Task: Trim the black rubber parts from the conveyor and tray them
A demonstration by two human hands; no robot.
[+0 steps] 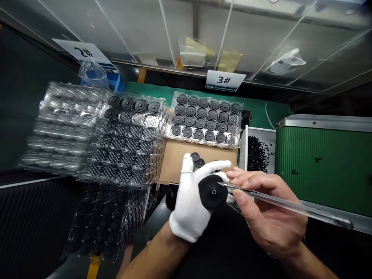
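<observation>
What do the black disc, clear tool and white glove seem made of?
The black disc looks like matte rubber or plastic, dull with no shine. The slender tool seems glossy clear plastic, see-through, with a metal-looking tip. The white glove looks like soft cloth, perhaps cotton, with a matte surface.

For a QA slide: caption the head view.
Gloved left hand holds a black disc; bare right hand holds a pointed clear-handled tool at its centre hole.
</observation>
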